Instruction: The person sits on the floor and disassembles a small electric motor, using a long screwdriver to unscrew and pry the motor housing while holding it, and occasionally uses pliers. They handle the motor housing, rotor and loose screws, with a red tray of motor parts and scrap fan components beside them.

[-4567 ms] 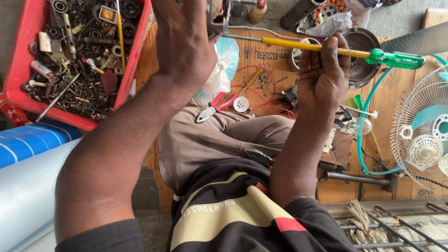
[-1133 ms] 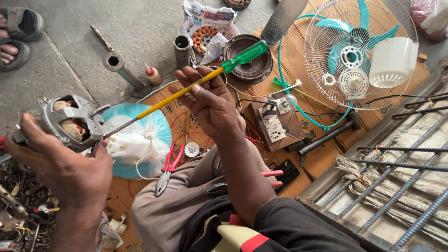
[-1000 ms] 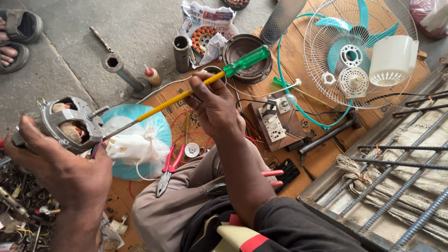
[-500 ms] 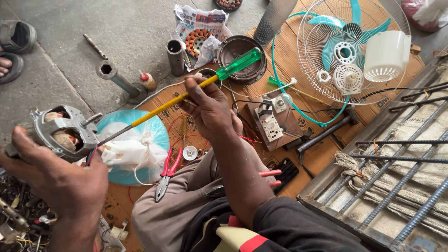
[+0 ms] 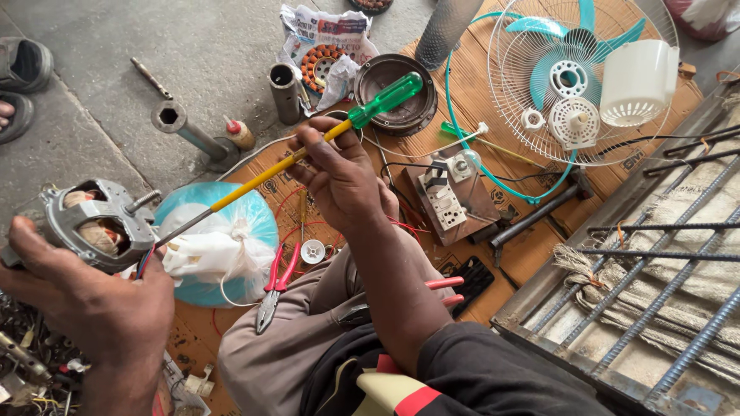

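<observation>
Screwdriver (image 5: 308, 150) nearer motor (image 5: 96, 226); tip hidden

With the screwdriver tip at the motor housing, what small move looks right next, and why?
Probably seat the tip squarely and begin turning. The left hand grips the motor housing, the right hand holds the yellow-shafted screwdriver mid-shaft, and its tip sits right at the housing's edge beside a protruding screw; whether it has engaged is unclear.

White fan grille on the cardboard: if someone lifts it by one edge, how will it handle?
The fan grille is thin open wire, so probably light and somewhat springy. The white cup and loose parts resting on it would likely slide off if it tilts.
</observation>
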Tool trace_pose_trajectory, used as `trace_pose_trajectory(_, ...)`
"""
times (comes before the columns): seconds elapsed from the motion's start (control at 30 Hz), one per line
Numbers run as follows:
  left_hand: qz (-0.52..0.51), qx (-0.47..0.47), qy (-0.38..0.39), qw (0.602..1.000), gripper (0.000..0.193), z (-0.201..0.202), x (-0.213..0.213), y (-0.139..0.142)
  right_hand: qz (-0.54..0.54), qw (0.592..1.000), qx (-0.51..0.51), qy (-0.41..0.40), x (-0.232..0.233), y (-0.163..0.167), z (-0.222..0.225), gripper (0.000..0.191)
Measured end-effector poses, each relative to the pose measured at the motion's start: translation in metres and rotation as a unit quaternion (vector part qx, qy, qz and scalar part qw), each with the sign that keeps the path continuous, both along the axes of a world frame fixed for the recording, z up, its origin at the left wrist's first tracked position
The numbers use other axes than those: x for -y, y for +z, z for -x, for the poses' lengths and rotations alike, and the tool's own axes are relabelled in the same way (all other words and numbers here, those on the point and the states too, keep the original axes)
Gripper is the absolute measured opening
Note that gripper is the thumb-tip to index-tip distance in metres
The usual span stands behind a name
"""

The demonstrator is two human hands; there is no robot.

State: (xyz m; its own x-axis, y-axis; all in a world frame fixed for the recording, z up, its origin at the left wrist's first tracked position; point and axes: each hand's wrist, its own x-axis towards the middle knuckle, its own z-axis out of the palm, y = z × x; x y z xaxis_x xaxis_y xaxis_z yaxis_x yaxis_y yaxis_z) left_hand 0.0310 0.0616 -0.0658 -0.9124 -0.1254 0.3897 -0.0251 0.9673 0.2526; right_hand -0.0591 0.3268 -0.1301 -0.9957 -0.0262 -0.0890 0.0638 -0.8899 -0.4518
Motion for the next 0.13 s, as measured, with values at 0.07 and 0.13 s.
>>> trace_pose_trajectory(0.07, -0.008, 0.004, -0.006, 1.000, 0.111, -0.002, 0.001, -0.001, -0.112, 0.993, 0.023, -0.021, -0.003, -0.020, 0.001, 0.015)
trace_pose_trajectory(0.13, -0.005, -0.001, -0.017, 1.000, 0.111, -0.004, 0.003, -0.003, -0.106, 0.994, -0.020, -0.010, -0.009, -0.044, 0.002, 0.018)
